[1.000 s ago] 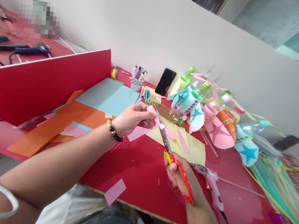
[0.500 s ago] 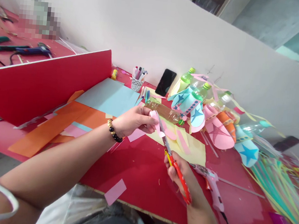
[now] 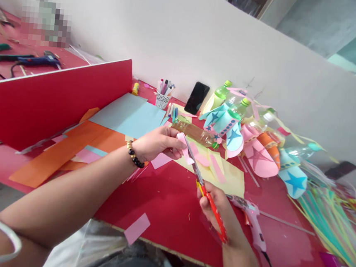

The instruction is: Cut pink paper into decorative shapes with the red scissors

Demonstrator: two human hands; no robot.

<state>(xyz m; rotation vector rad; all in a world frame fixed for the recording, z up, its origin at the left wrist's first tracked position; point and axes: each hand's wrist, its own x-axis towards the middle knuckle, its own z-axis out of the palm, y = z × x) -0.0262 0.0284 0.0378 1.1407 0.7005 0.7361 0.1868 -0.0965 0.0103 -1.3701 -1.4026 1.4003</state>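
At the middle of the red desk (image 3: 165,203), your left hand (image 3: 156,143) pinches a small pink paper piece (image 3: 183,144), fingers tight on it. Your right hand (image 3: 218,205) grips the red scissors (image 3: 205,192), blades now closed into the paper at 12 o'clock. A second ago they were open; a bigger pink flap has dropped away.

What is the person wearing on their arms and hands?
Both arms are bare, with no sleeves and no gloves. The left hand has a bracelet of black beads with a few gold ones at the wrist. The right hand shows no ring, watch or bracelet.
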